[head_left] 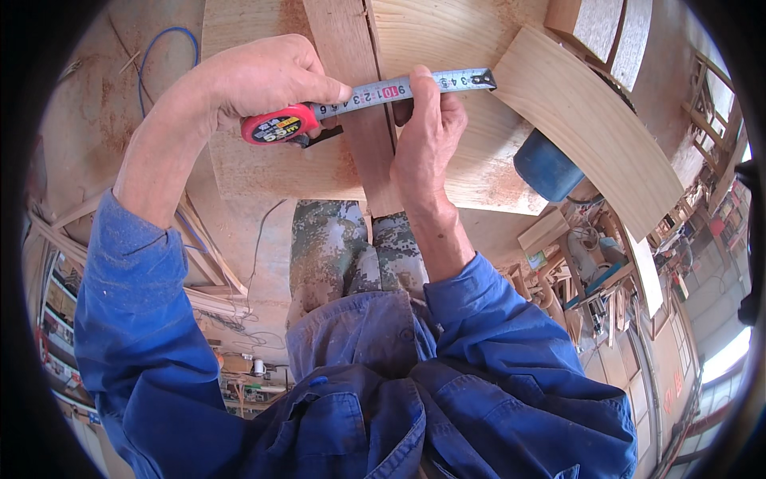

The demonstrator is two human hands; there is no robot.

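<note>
My left hand is closed on a tape measure with a red and black case, its thumb lying along the blade near the mouth. The silver blade is drawn out to the right, and its hooked end sticks out past my other hand. My right hand pinches the blade between thumb and fingers a little short of the hook. Below the blade, a darker wooden strip runs lengthwise over a pale wooden board. Both hands hover over this wood; whether they touch it I cannot tell.
A wide curved wooden piece lies at the right, beside a blue round container. Thick wooden blocks sit at the far right. A blue cord curves at the far left. Offcuts and tools crowd the lower right.
</note>
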